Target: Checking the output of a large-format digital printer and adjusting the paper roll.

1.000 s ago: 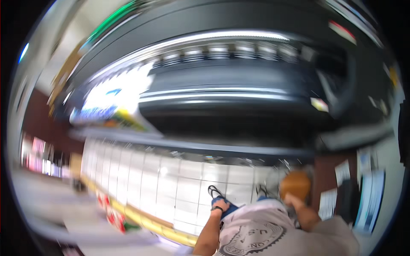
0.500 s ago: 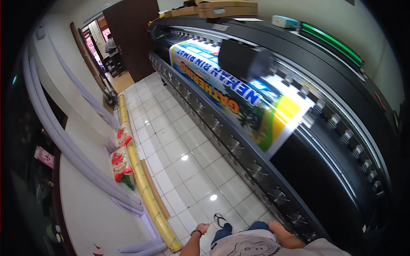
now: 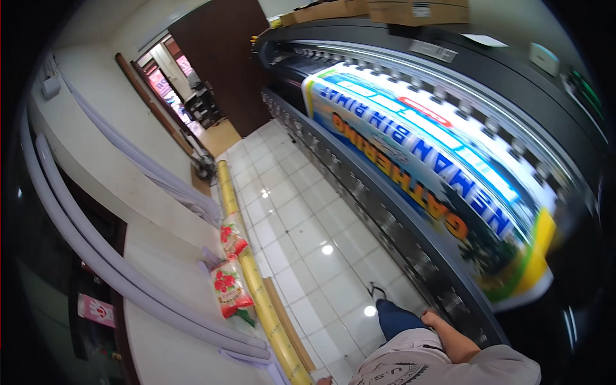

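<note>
Right hand (image 3: 431,316): hangs low beside the blue trousers (image 3: 398,319), fingers small and pointing away, can't tell if they're curled or spread, nothing visible in them. Left hand (image 3: 325,381): only a sliver at the bottom edge, finger state can't be told; nearest thing is the long yellow roll (image 3: 277,330) on the tiled floor (image 3: 301,256). Just past the right hand is the dark front rail (image 3: 449,273) of the wide black printer (image 3: 513,70). Colourful banner (image 3: 410,154) drapes over the printer's front, above and beyond that hand, near end curling. Two red-and-white bags (image 3: 231,285) sit against the roll, left side. Cardboard boxes (image 3: 420,11) on the printer top; brown door (image 3: 218,58) at the far end.
</note>
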`<state>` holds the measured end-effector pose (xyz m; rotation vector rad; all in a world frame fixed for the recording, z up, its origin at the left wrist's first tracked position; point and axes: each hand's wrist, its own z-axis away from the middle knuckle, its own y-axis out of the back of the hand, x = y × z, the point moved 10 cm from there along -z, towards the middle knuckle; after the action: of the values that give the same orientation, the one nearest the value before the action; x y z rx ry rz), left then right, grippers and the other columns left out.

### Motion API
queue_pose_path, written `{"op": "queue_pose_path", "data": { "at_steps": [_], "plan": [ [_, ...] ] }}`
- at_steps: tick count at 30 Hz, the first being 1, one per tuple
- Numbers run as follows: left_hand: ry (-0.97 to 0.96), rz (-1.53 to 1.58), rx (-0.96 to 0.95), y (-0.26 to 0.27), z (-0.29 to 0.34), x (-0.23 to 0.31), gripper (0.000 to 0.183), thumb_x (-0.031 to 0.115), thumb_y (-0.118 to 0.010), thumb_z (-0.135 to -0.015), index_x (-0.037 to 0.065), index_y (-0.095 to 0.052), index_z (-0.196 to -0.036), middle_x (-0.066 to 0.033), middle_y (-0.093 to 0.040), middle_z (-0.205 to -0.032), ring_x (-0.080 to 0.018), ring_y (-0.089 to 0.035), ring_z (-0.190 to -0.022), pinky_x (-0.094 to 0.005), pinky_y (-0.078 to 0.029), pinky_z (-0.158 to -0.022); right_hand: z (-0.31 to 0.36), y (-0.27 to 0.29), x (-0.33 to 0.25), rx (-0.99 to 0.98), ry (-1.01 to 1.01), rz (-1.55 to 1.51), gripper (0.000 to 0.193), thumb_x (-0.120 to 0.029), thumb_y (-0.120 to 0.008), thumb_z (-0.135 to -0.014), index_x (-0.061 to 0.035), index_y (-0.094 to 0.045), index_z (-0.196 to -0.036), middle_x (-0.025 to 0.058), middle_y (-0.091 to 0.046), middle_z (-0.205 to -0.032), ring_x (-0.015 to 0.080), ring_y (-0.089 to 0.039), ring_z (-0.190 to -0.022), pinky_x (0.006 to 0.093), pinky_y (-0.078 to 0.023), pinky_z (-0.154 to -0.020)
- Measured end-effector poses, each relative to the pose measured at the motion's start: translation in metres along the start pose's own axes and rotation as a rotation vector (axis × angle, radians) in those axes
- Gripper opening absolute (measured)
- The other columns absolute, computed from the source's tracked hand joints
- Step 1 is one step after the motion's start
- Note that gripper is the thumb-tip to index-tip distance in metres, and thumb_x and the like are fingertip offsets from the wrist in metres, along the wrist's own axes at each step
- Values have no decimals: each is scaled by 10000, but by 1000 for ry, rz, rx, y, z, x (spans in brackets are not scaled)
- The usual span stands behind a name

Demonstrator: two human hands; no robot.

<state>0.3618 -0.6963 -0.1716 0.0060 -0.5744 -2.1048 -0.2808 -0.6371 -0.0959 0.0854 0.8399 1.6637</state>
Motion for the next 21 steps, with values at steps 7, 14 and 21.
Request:
{"op": "queue_pose_path", "data": {
  "at_steps": [7,14,21],
  "plan": [
    [107,-36,34,72,24,125,447,435,-502,-914,22,-634,-1022,-136,-684,-936,-274,-678,-790,-429,-539,-679,-164,12,-338,-278,564,589,299,-105,-534,-773,15,-684,-1001,257,-628,-1110,375,-602,-1081,426,-475,-936],
    [113,18,-13,76,-44,270,512,491,-466,-911,26,-662,-999,-139,-697,-923,-279,-675,-829,-417,-527,-748,-258,29,-651,-187,672,598,308,-133,-569,-791,2,-669,-1049,234,-601,-1183,378,-565,-1128,419,-464,-955],
    [-18,-127,-95,164,-188,471,582,546,-431,-907,30,-691,-975,-143,-710,-910,-284,-672,-868,-405,-514,-817,-344,31,-738,-214,559,685,308,-180,-594,-752,-24,-706,-993,244,-640,-1077,387,-610,-1028,438,-488,-907]
  ]
}}
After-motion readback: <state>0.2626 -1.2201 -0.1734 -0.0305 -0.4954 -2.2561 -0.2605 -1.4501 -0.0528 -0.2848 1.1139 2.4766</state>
